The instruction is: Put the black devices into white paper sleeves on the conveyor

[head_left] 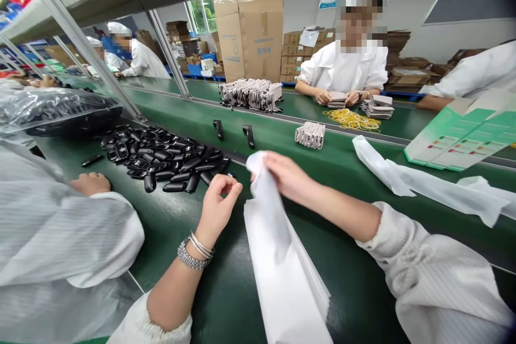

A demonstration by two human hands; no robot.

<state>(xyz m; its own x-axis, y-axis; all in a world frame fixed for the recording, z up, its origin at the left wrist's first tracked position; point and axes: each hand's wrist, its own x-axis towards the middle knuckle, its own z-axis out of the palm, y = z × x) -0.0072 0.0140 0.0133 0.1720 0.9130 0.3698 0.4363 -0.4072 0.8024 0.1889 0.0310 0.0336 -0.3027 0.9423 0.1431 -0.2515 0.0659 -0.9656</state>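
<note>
My right hand (282,174) holds the bunched top end of a thin white translucent sheet (272,209), which hangs down blurred over a stack of long white sheets (278,285) on the green table (217,285). To the left of it, my left hand (221,201) is raised with its fingers curled and the thumb near the index finger; whether something small is between them cannot be made out. Silver bracelets circle that wrist. Behind my left hand lies a heap of black plastic parts (161,156).
Two black pieces (249,135) and a folded cable bundle (310,135) lie on the green conveyor. White sheets (435,185) and a green-white box (463,134) are at right. A co-worker's hand (92,183) rests at left. Across the line, a person handles bundles beside yellow bands (350,119).
</note>
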